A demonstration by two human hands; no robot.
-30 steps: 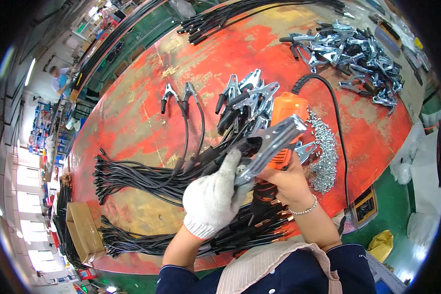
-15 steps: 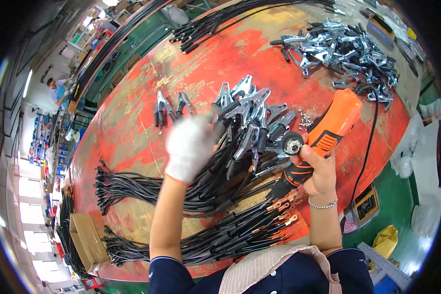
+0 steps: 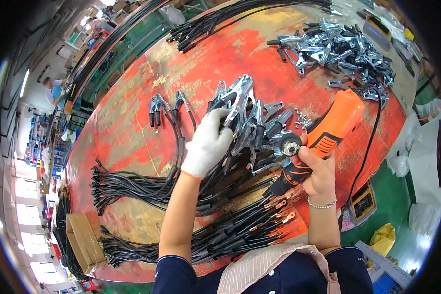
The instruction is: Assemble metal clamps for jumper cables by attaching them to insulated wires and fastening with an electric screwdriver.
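Note:
My left hand (image 3: 208, 144), in a white glove, has its fingers closed around the dark handle of a metal spring clamp (image 3: 240, 95) at the top of a heap of clamps. Black cables (image 3: 132, 182) run from this heap toward the left. In my bare right hand (image 3: 321, 171) is an orange-and-black corded power tool (image 3: 335, 127), its dark nose tilted down to the lower left. A round metal-centred knob (image 3: 290, 145) sits by my right thumb. Two clamps with cables attached (image 3: 159, 109) lie apart, left of the heap.
A large pile of loose clamps (image 3: 338, 51) lies at the back right. Small screws (image 3: 303, 118) are scattered beside the tool. Cables with copper lugs (image 3: 279, 215) lie nearest me. A cardboard box (image 3: 85, 242) stands at the left edge. The tool's black cord (image 3: 370, 152) hangs along the right.
My left hand has moved from a blurred position left of the heap to the right, and now grips a clamp there. The right hand and tool stay nearly in place.

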